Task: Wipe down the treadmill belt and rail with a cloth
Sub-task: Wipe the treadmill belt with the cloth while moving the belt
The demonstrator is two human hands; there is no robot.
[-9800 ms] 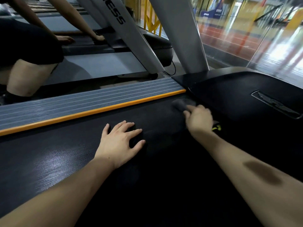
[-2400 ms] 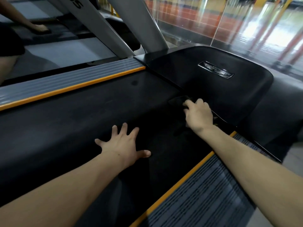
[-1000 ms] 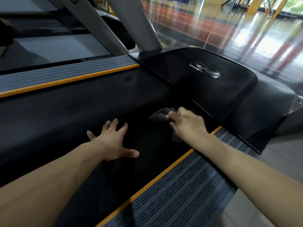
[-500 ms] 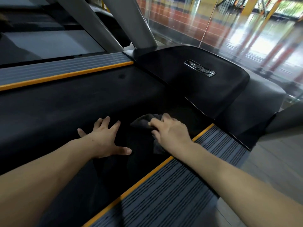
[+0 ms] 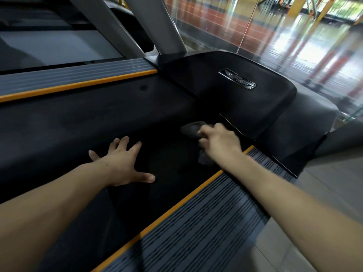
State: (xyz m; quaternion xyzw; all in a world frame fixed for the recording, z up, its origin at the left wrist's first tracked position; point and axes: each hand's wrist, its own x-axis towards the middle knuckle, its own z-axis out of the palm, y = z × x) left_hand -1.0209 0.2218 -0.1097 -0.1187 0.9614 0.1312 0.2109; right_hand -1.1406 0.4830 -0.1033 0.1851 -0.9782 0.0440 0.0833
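Near right, ribbed rail (image 5: pixel 196 228) with orange edge borders our belt (image 5: pixel 82 122). Our left hand (image 5: pixel 122 163) flat, fingers splayed, gripping nothing (wide bare belt leftward). Farther, right hand (image 5: pixel 220 143) clutches dark cloth (image 5: pixel 191 129) on belt beside motor cover (image 5: pixel 225 99).

Dim foreground, bright daylight glare through glass wall (image 5: pixel 294 36) upper right, motion-blurred right hand (image 5: pixel 220 142), wide-angle edge bending
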